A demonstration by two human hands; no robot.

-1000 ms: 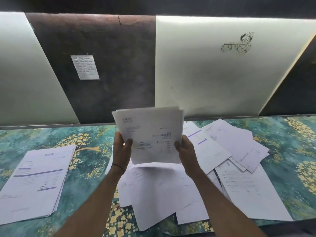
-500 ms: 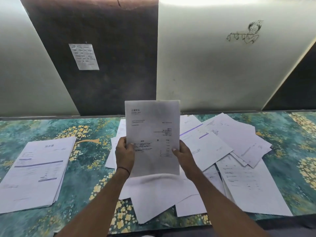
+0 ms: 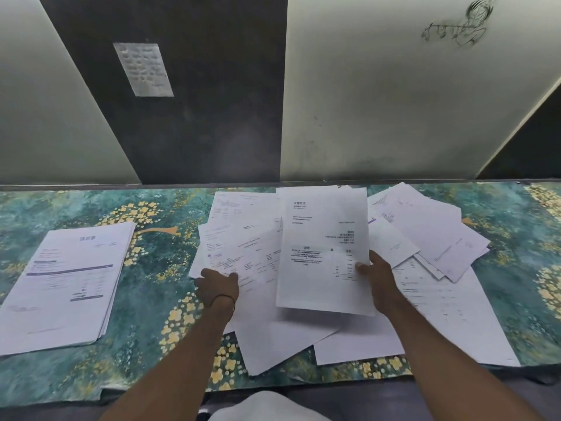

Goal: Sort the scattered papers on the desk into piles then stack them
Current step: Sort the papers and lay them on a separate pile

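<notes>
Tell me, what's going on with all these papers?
A person is sorting papers on a desk. The right hand holds a few sheets by their edge, over the scattered heap in the middle. The left hand rests at the edge of a loose sheet in that heap; whether it grips it is unclear. One tidy pile already lies at the left.

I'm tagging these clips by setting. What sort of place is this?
Likely a home desk or makeshift workspace, not a formal office: printed papers scattered over a floral green cloth, a note stuck on the dark wall panel, and a sketch drawn on the pale wall.
</notes>
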